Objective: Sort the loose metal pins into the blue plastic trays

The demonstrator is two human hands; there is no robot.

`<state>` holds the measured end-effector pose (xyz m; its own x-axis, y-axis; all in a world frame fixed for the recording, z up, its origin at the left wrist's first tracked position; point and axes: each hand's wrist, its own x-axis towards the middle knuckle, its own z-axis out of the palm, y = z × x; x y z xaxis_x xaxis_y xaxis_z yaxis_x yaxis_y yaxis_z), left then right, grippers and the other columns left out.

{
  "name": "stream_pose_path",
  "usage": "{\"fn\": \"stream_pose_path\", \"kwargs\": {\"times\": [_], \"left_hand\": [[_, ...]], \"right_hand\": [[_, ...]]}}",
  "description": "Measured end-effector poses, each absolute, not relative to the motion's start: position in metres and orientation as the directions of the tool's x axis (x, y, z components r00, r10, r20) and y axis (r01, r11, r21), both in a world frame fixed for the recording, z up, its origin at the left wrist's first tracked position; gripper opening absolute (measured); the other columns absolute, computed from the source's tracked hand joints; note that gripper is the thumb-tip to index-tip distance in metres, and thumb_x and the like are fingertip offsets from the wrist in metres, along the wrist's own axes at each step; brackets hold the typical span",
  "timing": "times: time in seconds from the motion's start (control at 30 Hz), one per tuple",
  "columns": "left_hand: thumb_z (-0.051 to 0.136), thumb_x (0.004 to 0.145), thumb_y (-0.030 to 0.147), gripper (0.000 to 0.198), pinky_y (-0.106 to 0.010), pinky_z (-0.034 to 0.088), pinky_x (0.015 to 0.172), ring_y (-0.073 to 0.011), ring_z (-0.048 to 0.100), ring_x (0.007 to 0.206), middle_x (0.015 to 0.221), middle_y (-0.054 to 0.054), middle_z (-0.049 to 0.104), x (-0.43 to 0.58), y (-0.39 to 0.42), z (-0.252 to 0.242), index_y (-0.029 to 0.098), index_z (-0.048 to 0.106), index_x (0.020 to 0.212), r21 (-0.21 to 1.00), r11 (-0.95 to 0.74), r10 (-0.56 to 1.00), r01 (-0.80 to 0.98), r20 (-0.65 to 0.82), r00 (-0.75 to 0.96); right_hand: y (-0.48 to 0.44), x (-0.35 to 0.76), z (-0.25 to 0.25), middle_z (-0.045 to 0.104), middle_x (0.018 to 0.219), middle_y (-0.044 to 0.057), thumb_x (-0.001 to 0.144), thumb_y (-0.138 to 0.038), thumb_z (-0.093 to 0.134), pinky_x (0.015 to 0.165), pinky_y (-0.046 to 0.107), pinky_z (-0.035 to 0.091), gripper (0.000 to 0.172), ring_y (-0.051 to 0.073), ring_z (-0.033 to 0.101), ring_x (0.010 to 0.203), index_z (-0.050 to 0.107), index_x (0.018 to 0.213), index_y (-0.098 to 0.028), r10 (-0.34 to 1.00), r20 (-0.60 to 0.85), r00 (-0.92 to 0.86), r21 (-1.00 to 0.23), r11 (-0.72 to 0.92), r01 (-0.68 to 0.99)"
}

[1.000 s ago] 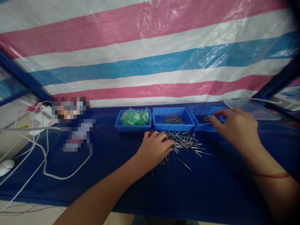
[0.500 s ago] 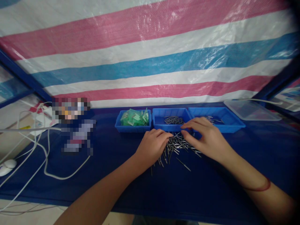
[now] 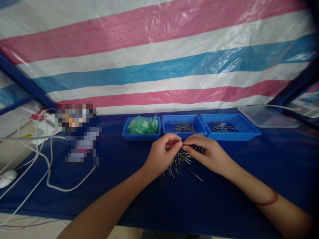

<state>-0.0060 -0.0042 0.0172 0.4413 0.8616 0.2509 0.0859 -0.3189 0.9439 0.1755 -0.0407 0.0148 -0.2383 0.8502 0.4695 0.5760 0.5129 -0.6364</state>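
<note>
A heap of thin silvery blind rivets lies on the blue tabletop, partly covered by my hands. Just over the heap, my left hand pinches thumb and forefinger together. My right hand is pinched too, its fingertips meeting those of the left. Whatever is between the fingertips is too small and hidden to make out. One loose rivet lies apart, nearer to me. Behind the hands, the middle blue bin holds short metal pieces, and the right blue bin holds longer rivets.
A left blue bin contains green plastic packets. A clear lid lies at the back right. White cables and a mouse are on the left, near blurred items. A striped sheet hangs behind the table.
My right hand has moved left and down from the bins, closing its fingers against the left hand's. My left hand has lifted slightly off the heap into a pinch.
</note>
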Motion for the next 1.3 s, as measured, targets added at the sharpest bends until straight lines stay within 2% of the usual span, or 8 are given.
{"fn": "stream_pose_path", "kwargs": {"times": [0.3,0.6,0.87,1.03,1.17,1.3], "left_hand": [[0.059,0.086,0.029,0.016,-0.025,0.051,0.080,-0.0158,0.065,0.087,0.094,-0.006,0.069,-0.006,-0.006,0.018,0.016,0.066,0.092,0.929,-0.349,0.851,0.122,0.259,0.457],[0.059,0.086,0.023,0.010,-0.024,0.050,0.072,-0.0139,0.062,0.083,0.094,-0.006,0.065,-0.008,-0.006,0.024,0.016,0.066,0.090,0.829,-0.537,0.787,0.153,0.428,0.444],[0.058,0.086,0.022,0.009,-0.022,0.049,0.069,-0.0122,0.060,0.082,0.094,-0.005,0.062,-0.009,-0.003,0.020,0.017,0.064,0.091,0.815,-0.539,0.788,0.213,0.398,0.470],[0.056,0.088,0.026,0.014,-0.022,0.048,0.068,-0.0126,0.060,0.080,0.091,-0.005,0.063,-0.010,-0.003,0.022,0.016,0.065,0.090,0.784,-0.547,0.770,0.292,0.336,0.542],[0.053,0.090,0.032,0.026,-0.029,0.047,0.083,-0.0170,0.059,0.093,0.104,-0.008,0.063,-0.014,-0.004,0.025,0.016,0.064,0.107,0.650,-0.662,0.683,0.373,0.318,0.657],[0.055,0.088,0.045,0.040,-0.038,0.040,0.093,-0.0232,0.053,0.105,0.114,-0.009,0.061,-0.017,-0.008,0.027,0.019,0.061,0.118,0.437,-0.806,0.549,0.400,0.297,0.781]], "right_hand": [[-0.041,0.172,0.013,0.067,0.089,0.005,0.088,-0.026,0.057,0.078,0.034,0.048,0.010,0.018,0.062,0.085,0.066,0.089,-0.021,0.881,0.412,-0.234,-0.710,0.471,0.523],[-0.041,0.172,0.014,0.067,0.091,0.006,0.087,-0.028,0.057,0.077,0.035,0.051,0.012,0.019,0.063,0.086,0.067,0.090,-0.022,0.871,0.448,-0.200,-0.728,0.486,0.483],[-0.045,0.174,0.022,0.067,0.084,0.005,0.084,-0.029,0.059,0.066,0.031,0.050,0.009,0.018,0.063,0.077,0.065,0.086,-0.022,0.875,0.479,-0.075,-0.722,0.441,0.533],[-0.047,0.173,0.023,0.065,0.079,0.003,0.086,-0.031,0.057,0.067,0.031,0.048,0.012,0.017,0.060,0.073,0.064,0.083,-0.021,0.896,0.436,-0.083,-0.749,0.413,0.519],[-0.042,0.190,0.026,0.066,0.077,0.002,0.086,-0.034,0.058,0.065,0.033,0.047,0.014,0.019,0.060,0.073,0.064,0.080,-0.022,0.878,0.475,0.055,-0.722,0.354,0.594],[-0.036,0.229,0.030,0.067,0.080,0.005,0.087,-0.039,0.054,0.062,0.037,0.044,0.018,0.023,0.060,0.070,0.064,0.082,-0.025,0.803,0.520,0.291,-0.668,0.170,0.724]]}}
